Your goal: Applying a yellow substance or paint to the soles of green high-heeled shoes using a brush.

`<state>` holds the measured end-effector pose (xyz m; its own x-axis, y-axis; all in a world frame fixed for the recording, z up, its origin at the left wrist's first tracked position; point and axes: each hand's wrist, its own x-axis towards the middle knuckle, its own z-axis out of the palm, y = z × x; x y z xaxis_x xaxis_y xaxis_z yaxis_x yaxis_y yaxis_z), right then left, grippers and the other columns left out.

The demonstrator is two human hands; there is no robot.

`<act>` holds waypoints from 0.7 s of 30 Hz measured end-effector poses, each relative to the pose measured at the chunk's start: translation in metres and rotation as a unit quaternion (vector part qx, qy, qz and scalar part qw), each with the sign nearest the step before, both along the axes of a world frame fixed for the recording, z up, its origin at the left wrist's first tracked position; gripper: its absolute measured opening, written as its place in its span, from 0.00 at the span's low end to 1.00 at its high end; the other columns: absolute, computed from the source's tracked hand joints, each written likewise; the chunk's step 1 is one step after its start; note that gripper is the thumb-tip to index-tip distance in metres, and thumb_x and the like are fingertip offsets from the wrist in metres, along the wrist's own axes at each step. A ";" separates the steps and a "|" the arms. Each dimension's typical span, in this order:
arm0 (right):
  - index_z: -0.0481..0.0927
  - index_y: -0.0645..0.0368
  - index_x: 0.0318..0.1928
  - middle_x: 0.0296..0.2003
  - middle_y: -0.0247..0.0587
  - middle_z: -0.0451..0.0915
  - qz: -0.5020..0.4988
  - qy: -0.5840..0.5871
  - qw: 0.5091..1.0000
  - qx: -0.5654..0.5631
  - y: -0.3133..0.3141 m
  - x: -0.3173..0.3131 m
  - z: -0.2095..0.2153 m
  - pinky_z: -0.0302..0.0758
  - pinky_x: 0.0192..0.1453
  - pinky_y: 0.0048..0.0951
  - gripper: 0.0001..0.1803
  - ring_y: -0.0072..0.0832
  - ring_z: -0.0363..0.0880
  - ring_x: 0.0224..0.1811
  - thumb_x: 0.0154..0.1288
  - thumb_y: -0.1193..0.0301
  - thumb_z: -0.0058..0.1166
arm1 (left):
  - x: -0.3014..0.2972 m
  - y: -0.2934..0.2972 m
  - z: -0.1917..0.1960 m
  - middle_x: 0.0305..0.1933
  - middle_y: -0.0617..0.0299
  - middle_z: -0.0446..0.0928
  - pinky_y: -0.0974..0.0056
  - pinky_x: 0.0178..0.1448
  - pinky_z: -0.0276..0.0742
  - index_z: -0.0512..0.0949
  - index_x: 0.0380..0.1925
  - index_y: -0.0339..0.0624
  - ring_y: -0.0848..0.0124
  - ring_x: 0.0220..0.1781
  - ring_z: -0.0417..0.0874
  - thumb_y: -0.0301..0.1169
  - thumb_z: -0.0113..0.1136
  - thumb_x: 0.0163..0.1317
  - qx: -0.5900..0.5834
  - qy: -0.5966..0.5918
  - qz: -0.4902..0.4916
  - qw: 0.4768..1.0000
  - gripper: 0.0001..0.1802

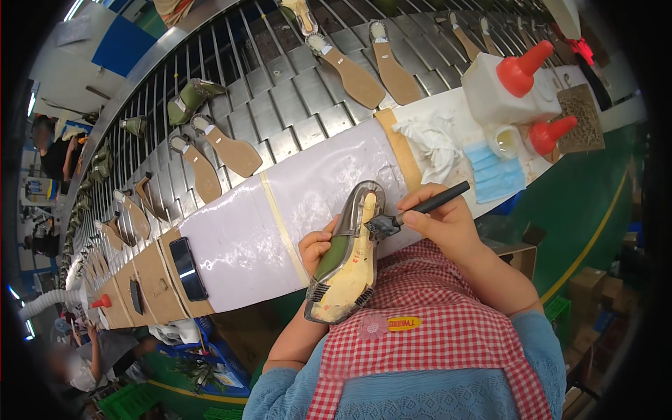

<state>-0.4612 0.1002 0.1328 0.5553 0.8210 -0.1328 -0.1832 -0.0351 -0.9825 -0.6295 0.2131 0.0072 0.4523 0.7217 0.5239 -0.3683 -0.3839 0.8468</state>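
Note:
My left hand (316, 246) is closed around the side of an olive green shoe upper (337, 253), tilted with its pale yellow underside (353, 280) turned up. The upper's edge is folded over that underside, with dark pleats by the toe. In my right hand (446, 222) is a brush (435, 199) with a black handle, gripped between thumb and fingers. Its dark, clotted head touches the narrow heel part of the underside. The shoe is held over the table's near edge, in front of my checked apron.
Beyond the plastic-covered table (231, 245) runs a slatted metal conveyor (301, 133) bearing tan soles (353, 77) and green uppers (189, 99). At right are a white bottle (486, 91) with a red cap, a small cup (505, 142), crumpled cloth (435, 143) and a blue mask (493, 171). A phone (187, 269) lies left.

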 end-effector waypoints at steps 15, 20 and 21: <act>0.78 0.62 0.37 0.34 0.33 0.78 -0.001 -0.030 0.999 -0.023 0.015 -0.003 -0.014 0.70 0.45 0.20 0.07 0.17 0.74 0.39 0.58 0.77 0.60 | -0.002 0.008 0.004 0.45 0.57 0.60 0.66 0.59 0.77 0.59 0.45 0.43 0.57 0.56 0.77 0.18 0.75 0.39 0.067 0.015 0.002 0.998 0.37; 0.77 0.62 0.39 0.37 0.36 0.77 -0.036 -0.128 0.991 -0.004 0.018 -0.005 -0.018 0.70 0.47 0.23 0.09 0.21 0.75 0.40 0.57 0.79 0.60 | -0.003 0.009 0.004 0.45 0.57 0.60 0.64 0.60 0.77 0.59 0.45 0.43 0.55 0.55 0.77 0.18 0.75 0.40 0.062 0.008 0.002 0.998 0.37; 0.77 0.62 0.38 0.37 0.37 0.77 -0.045 -0.204 0.978 0.014 0.018 -0.006 -0.020 0.70 0.47 0.24 0.09 0.23 0.75 0.41 0.56 0.79 0.61 | -0.002 0.009 0.007 0.45 0.57 0.60 0.63 0.60 0.77 0.59 0.45 0.43 0.55 0.55 0.77 0.18 0.75 0.40 0.063 0.007 0.001 0.998 0.36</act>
<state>-0.4677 0.1178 0.1131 0.6272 0.7668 0.1365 0.2239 -0.0097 -0.9746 -0.6316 0.2224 0.0142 0.4589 0.6516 0.6041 -0.3549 -0.4888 0.7969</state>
